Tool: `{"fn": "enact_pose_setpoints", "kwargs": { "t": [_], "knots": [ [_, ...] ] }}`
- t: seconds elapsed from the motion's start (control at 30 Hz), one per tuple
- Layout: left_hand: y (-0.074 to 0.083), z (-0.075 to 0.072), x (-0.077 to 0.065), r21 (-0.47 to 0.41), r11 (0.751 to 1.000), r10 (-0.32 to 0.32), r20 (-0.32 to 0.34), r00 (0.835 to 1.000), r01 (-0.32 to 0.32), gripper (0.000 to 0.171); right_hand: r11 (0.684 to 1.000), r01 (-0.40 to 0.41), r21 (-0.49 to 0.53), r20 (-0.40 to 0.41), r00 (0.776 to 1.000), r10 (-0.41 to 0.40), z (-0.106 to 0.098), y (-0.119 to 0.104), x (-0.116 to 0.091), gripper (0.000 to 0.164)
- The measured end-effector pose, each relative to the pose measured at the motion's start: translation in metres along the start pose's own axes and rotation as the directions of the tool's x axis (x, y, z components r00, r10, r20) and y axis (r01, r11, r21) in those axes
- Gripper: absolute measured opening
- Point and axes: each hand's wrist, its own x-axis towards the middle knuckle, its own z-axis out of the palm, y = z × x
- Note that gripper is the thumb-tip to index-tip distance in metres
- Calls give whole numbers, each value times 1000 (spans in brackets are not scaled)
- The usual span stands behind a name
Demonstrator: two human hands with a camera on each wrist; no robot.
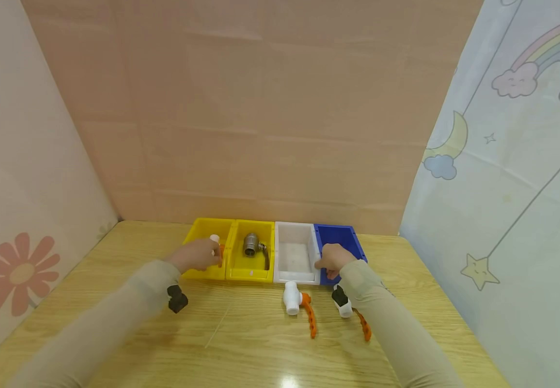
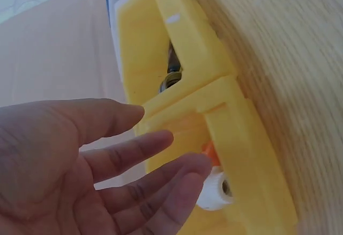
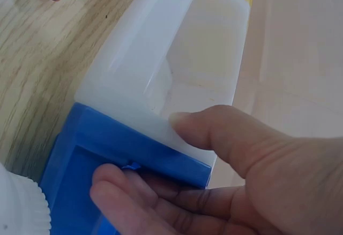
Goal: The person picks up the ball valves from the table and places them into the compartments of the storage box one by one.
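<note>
My left hand [image 1: 197, 254] reaches over the leftmost yellow bin [image 1: 205, 275], its fingers loosely bent and parted from the thumb. Inside that bin, just beyond the fingertips, lies a white plastic ball valve [image 2: 214, 190] with an orange handle, partly hidden by the hand. My right hand [image 1: 333, 260] is at the adjoining walls of the white bin [image 1: 296, 277] and the blue bin [image 3: 134, 138]. Its thumb lies on the white rim and its curled fingers reach inside the blue bin, so the two walls are held between them.
In the second yellow bin [image 1: 231, 276] lies a metal ball valve [image 1: 251, 245] with a lever. On the table [image 1: 241, 345], in front of the bins, are a white valve with an orange handle [image 1: 292, 298] and a similar valve with a black patch [image 1: 343, 302], close to the right sleeve.
</note>
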Motion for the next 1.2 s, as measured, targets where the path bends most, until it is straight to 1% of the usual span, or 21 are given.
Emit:
{"fn": "enact_pose_setpoints", "kwargs": {
  "t": [0.07, 0.2, 0.27, 0.33, 0.4, 0.43, 0.6, 0.67, 0.77, 0.97, 1.1, 1.2],
  "knots": [
    [0, 5, 1, 7, 1000, 3, -24, 1000, -3, 15, 1000, 3, 0, -1, 1000, -3, 0, -1, 0, 21],
    [0, 12, 4, 20, 1000, 14, -72, 997, -12, 29, 1000, 4, 3, 1, 1000, -4, -1, -1, -1, 21],
    [1, 15, 5, 32, 999, 10, -88, 996, -7, 36, 1000, -1, 3, 1, 1000, 1, -1, -1, -1, 21],
    [2, 18, 7, 33, 999, -4, -92, 996, 7, 37, 1000, -4, -1, 2, 1000, 4, -1, -1, -1, 21],
    [3, 21, 9, 33, 999, -27, -92, 995, 30, 35, 1000, -10, -2, 4, 1000, 10, 0, -1, 0, 21],
    [3, 22, 10, 25, 998, -50, -90, 995, 52, 34, 1000, -10, -3, 5, 1000, 10, 0, -1, 0, 21],
    [4, 28, 17, -42, 991, -132, -104, 986, 128, 26, 1000, -10, -4, 13, 1000, 10, 2, -1, 0, 21],
    [4, 31, 20, -49, 989, -142, -118, 983, 137, 25, 1000, -9, -8, 14, 1000, 9, 3, -1, 0, 21],
    [5, 35, 24, -26, 990, -140, -132, 981, 138, 26, 1000, -14, -9, 13, 1000, 14, 3, -1, 0, 21],
    [10, 38, 25, 74, 992, -90, -164, 982, 103, 34, 1000, -12, -10, 18, 1000, 12, 5, 1, 0, 21],
    [12, 36, 30, 132, 988, -54, -181, 982, 78, 37, 1000, -3, -12, 15, 1000, 3, 2, 3, 0, 22],
    [13, 33, 32, 158, 984, -49, -183, 982, 78, 33, 1000, -7, -10, 11, 1000, 7, 0, 2, 0, 22]
  ]
}}
